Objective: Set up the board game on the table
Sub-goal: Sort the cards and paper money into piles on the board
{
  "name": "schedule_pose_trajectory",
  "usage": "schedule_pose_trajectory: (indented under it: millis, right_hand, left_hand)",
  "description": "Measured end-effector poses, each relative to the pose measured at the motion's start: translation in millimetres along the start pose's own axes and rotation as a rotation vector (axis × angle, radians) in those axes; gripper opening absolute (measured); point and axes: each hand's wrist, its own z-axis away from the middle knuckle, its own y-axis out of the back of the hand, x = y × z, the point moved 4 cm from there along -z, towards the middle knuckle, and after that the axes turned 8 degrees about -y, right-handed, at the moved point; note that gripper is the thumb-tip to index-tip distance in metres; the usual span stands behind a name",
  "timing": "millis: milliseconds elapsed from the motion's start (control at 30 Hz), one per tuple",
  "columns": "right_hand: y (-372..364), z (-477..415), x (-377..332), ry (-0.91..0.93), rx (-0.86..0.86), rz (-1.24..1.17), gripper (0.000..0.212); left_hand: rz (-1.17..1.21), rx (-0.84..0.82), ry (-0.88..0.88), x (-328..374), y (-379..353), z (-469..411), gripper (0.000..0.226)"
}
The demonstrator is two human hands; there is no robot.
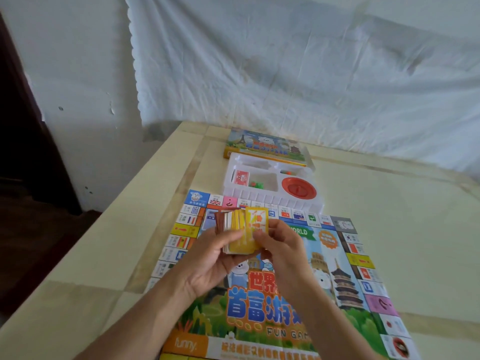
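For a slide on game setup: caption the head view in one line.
Left hand holds a stack of cards, right hand pinches the front yellow card, above the unfolded board.

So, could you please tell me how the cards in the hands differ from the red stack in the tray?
The held cards are mostly yellow, unlike the red stack. The held cards are fanned above the game board, gripped by the left hand and right hand; the red stack sits untouched in the white tray. Both are rectangular game cards.
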Motion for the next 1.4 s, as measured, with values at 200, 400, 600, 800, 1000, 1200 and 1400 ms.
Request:
schedule_pose_trajectory:
  millis: [200,400,600,800,1000,1200,1400]
  right_hand:
    - [8,0,14,0.024,0.003,-0.091,0.014]
    - [8,1,16,0.009,0.007,-0.124,0.014]
    - [8,3,17,-0.027,0.026,-0.149,0.013]
    - [5,5,17,-0.061,0.006,-0.141,0.007]
    - [5,7,15,-0.075,0.004,-0.202,0.007]
    - [1,10,11,-0.097,-0.040,-0.218,0.011]
    - [4,7,13,-0.099,-0.008,-0.232,0.012]
  left_hand:
    - [-0.170,0.119,-0.093,-6,5,-9,0.027]
    - [-0.191,0.125,-0.106,-9,8,-11,0.029]
    - [-0.171,0.107,-0.116,-8,6,-10,0.034]
    - [-0.190,0.145,-0.157,-6,5,-8,0.031]
    - [-0.192,0.127,-0.141,-7,3,-7,0.031]
    - [-0.214,0.109,-0.138,-7,2,-7,0.027]
    - [-0.198,0.074,-0.128,-8,1,-7,0.024]
